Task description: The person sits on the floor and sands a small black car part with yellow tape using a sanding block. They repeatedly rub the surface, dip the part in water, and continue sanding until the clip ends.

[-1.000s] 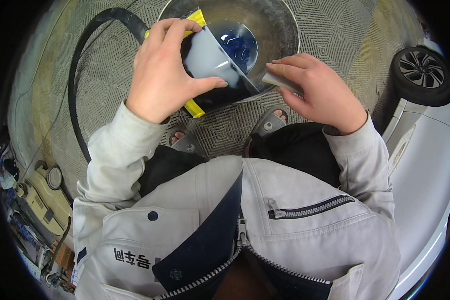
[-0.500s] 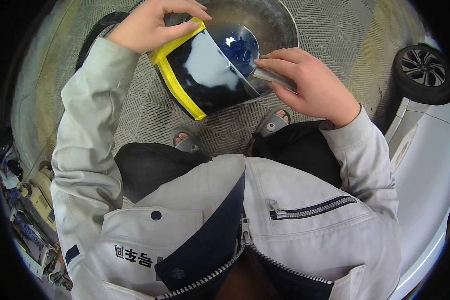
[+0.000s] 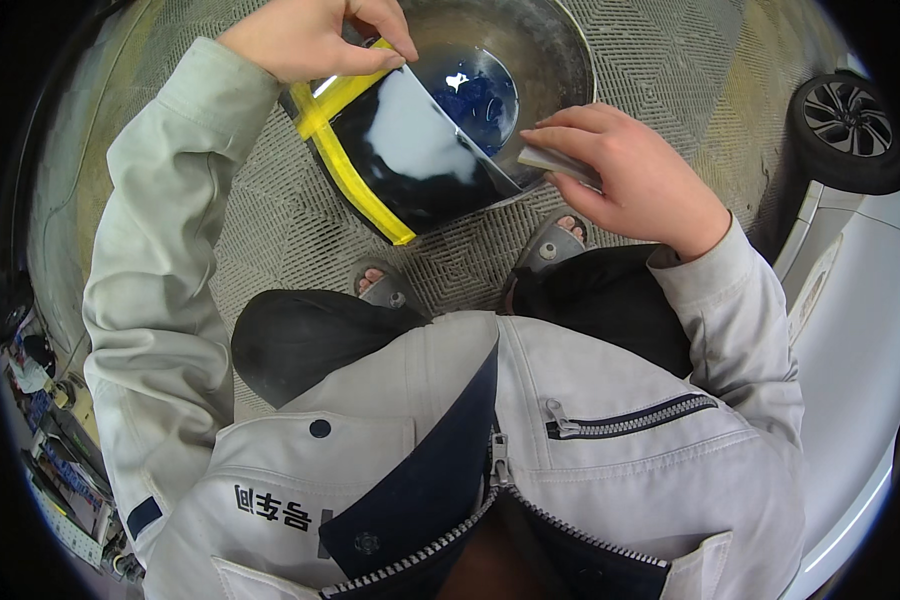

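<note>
A curved glossy black panel [image 3: 445, 200] carries a whitish patch [image 3: 415, 130] on its face. Yellow tape [image 3: 355, 192] runs along its left side and across its upper end. At that upper end my left hand [image 3: 315, 40] grips the panel, thumb on the near face and fingers over the edge. In my right hand [image 3: 640, 175] a thin, flat grey pad [image 3: 560, 165] is pinched between thumb and fingers. It is held just right of the panel's right edge, apart from the patch.
Behind the panel stands a round basin [image 3: 578, 60] with dark bluish liquid [image 3: 475, 95] in it. The floor has grey ribbed tiles [image 3: 660, 60]. A car wheel [image 3: 848, 130] and a silver car body [image 3: 850, 290] are on the right. Various gear [image 3: 75, 470] lies at the left.
My right hand with the grey pad has moved slightly right and down, away from the panel's edge. My left hand has shifted a little up and left along the panel's upper end.
</note>
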`<action>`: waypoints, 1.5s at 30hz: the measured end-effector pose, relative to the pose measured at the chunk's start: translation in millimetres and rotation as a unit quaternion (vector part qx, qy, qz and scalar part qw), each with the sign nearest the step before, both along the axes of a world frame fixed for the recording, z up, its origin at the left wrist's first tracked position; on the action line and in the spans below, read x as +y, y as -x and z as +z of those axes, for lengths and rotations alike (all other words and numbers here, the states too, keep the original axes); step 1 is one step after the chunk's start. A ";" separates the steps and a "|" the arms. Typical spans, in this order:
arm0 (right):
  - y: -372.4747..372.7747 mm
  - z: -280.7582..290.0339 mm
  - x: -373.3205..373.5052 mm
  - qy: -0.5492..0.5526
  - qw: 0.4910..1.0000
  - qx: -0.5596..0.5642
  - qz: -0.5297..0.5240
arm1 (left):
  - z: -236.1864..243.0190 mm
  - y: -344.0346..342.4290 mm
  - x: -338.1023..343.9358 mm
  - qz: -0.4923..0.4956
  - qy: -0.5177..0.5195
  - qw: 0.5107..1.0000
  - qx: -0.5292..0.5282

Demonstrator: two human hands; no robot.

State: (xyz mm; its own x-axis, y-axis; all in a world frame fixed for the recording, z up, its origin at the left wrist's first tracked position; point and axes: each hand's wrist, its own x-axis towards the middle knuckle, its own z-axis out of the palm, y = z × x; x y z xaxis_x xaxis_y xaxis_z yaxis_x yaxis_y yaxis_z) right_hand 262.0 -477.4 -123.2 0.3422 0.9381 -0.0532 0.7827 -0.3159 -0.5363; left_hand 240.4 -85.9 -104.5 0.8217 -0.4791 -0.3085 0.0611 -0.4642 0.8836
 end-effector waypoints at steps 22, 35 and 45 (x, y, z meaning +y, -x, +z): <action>4.6 2.3 -3.4 -0.008 1.000 -0.009 -0.002 | 24.5 -5.6 -20.9 -0.003 -0.138 0.990 -0.017; 7.1 5.3 -5.8 -0.011 1.000 -0.013 -0.006 | 35.7 -4.7 -25.8 0.032 -0.126 0.991 0.033; 5.7 4.2 -6.3 -0.007 1.000 0.006 -0.009 | 26.3 -6.2 -22.5 0.044 -0.169 0.984 0.048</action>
